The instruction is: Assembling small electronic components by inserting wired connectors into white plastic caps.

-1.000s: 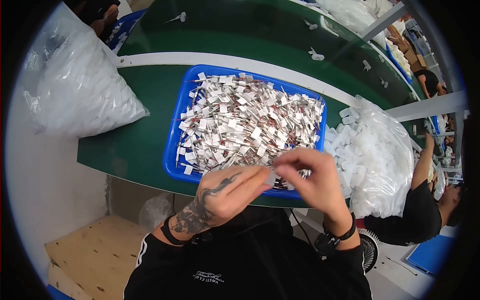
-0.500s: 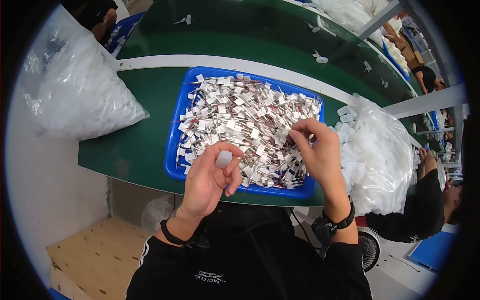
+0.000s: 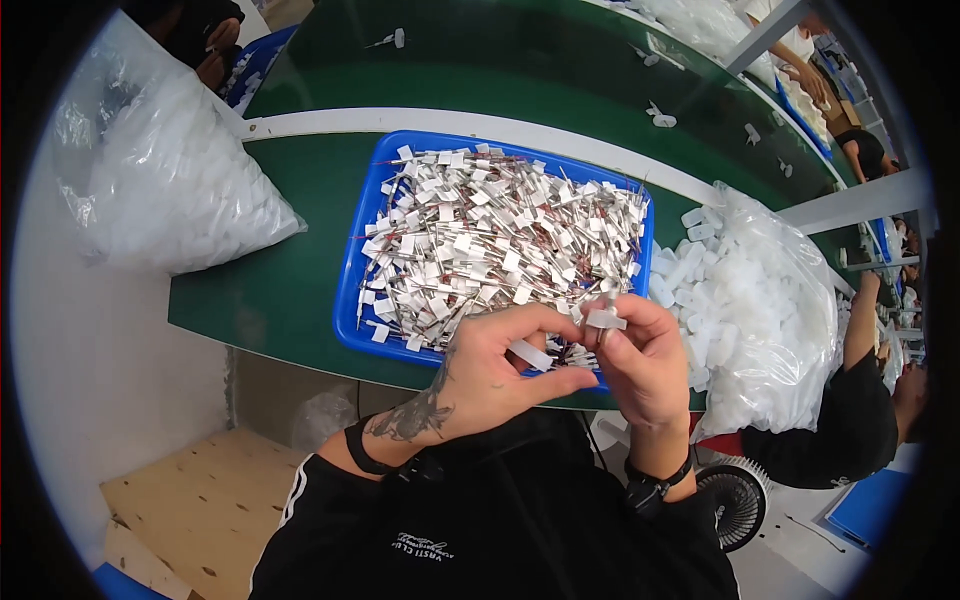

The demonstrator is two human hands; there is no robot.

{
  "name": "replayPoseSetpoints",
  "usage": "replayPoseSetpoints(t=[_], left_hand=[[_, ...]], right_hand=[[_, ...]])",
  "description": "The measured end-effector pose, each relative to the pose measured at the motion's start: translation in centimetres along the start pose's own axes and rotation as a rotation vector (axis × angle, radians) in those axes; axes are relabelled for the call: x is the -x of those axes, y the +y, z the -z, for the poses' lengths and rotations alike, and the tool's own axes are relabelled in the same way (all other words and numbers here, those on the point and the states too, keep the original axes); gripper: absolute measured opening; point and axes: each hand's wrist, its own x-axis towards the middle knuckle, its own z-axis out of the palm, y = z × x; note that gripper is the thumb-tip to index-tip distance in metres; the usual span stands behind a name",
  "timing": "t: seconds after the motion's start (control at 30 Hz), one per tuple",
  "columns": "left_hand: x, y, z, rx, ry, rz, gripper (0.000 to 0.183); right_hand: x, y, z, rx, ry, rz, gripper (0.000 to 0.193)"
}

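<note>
My left hand [image 3: 505, 365] is closed on a translucent white plastic cap [image 3: 530, 355], which sits between thumb and fingers. Its fingertips reach to those of my right hand [image 3: 648, 365]. Between the right thumb and fingers is a small thin wired part with a white tag [image 3: 606, 320]; the fingers partly cover it. Both hands are over the near right edge of a blue tray [image 3: 350, 300], heaped with many similar wired parts [image 3: 500, 235] with white tags.
A clear bag of white plastic pieces [image 3: 190, 190] stands at the left. Another open bag of them [image 3: 760, 310] lies right of the tray. Beyond a white rail [image 3: 330, 122], a green belt [image 3: 500, 60] carries several loose pieces. A round fan [image 3: 735, 505] is at lower right.
My left hand has turned over and moved right with the white cap. My right hand has drawn back from the pile toward me with a wired part, and the hands now meet.
</note>
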Motion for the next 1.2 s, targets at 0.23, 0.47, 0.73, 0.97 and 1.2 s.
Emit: replayPoseSetpoints(t=[0.23,0.47,0.73,0.97,1.2], left_hand=[[-0.1,-0.7,-1.2,-0.261,0.029,-0.324,0.028],[0.4,0.2,-1.8,-0.294,0.056,-0.361,0.020],[-0.3,0.8,-0.4,-0.213,0.056,-0.348,0.018],[0.7,0.1,-0.2,-0.074,-0.072,-0.239,0.013],[2.9,-0.3,-0.8,-0.145,-0.019,-0.322,0.011]], right_hand=[[0.8,0.7,1.1,-0.033,-0.076,0.043,0.019],[1.4,-0.3,2.3,0.147,-0.089,0.070,0.017],[1.8,-3.5,0.2,0.636,0.026,0.055,0.015],[3.6,-1.2,0.3,0.707,0.093,0.163,0.013],[5.2,-0.5,-0.8,0.871,0.105,0.362,0.015]])
